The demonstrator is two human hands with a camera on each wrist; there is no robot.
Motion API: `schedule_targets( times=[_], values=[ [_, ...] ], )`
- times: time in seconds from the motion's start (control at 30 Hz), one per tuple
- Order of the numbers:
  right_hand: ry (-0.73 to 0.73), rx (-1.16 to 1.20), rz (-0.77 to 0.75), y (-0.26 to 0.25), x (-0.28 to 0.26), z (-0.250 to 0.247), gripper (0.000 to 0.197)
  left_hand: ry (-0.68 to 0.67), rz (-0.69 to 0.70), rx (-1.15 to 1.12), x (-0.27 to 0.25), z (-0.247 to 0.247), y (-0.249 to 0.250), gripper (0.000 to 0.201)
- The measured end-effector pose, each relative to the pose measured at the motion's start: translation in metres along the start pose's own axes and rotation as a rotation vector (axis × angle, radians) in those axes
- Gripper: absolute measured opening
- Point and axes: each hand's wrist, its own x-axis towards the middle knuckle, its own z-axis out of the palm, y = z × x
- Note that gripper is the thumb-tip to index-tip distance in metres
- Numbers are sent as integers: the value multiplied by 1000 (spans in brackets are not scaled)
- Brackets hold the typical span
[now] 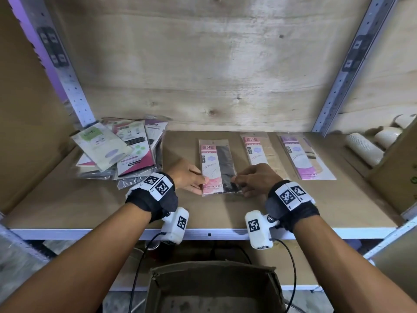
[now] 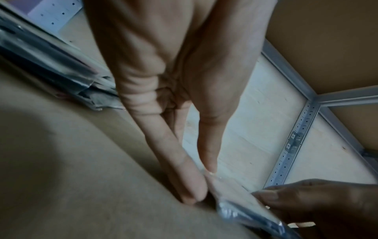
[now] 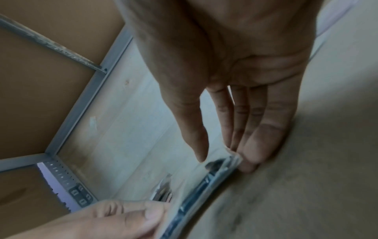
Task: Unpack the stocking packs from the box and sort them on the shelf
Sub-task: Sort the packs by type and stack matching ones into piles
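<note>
Box (image 1: 214, 288) at 6 o'clock | both hands pinch pink pack (image 1: 216, 166) corners, squaring it into shelf (image 1: 316, 211) row: left hand (image 1: 189, 177), right hand (image 1: 257, 179).

**Both arms being reached forward, hands low and close together**

The left hand (image 1: 188, 176) and right hand (image 1: 257, 179) are being held palm-down, fingers extended, with fingertips and thumbs being pressed onto a flat pack's near corners.

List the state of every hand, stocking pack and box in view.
left hand: pinching the pink pack's left edge
right hand: pinching its right edge
pink pack: flat on shelf
beige pack: flat, untouched
purple pack: flat, untouched
pile of packs: jumbled, unsorted
box: open
</note>
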Motion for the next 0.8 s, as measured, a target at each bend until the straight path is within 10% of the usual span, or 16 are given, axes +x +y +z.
schedule_targets(
  times=[0.8],
  values=[
    [97, -151, -161, -4, 7, -7, 11, 130, 61, -14, 28, 9, 7, 37]
  ],
)
